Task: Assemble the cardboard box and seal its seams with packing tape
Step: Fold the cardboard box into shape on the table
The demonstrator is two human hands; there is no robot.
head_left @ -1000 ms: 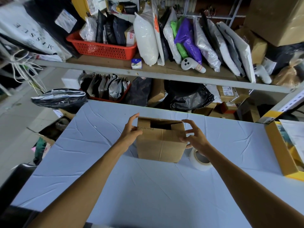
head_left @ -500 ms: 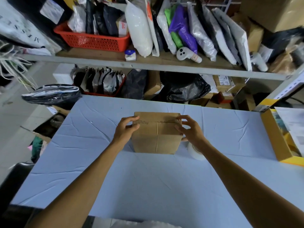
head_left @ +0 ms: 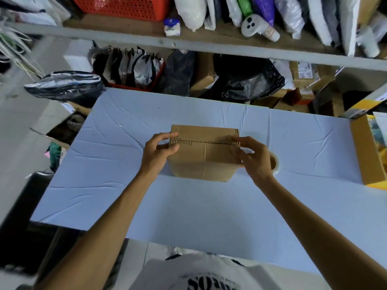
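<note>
- The cardboard box (head_left: 204,158) sits about mid-desk, on the pale blue sheet covering the desk (head_left: 188,206). Its top flaps are folded down and meet in one seam running left to right, with the raw corrugated edges showing along it.
- The left grip (head_left: 160,150), a bare hand, is curled over the left end of the top: fingers on the flap right at the seam, thumb tucked against the box's end. So it's closed round that corner.
- The right grip (head_left: 253,159) does much the same at the right end. Its bent fingertips (head_left: 235,143) press on the flap by the seam and the rest of the hand wraps the corner.
- The packing tape roll (head_left: 274,164) lies on the desk just beside the box on the right, mostly hidden behind the right grip.
- At the right edge of the desk there's a yellow-edged carton (head_left: 364,151) with papers inside.
- On the shelf behind are a red plastic basket (head_left: 125,7), a small blue and white packet (head_left: 172,28), a white handheld controller (head_left: 254,27) and a row of stuffed poly mailer bags.
- Underneath sit a black bin bag (head_left: 249,80) and a labelled brown carton (head_left: 304,71), but the label print is too small to read.
- Writing-wise, the white shirt (head_left: 209,277) at the bottom has black lettering, cut off and blurry, so I can't make it out.
</note>
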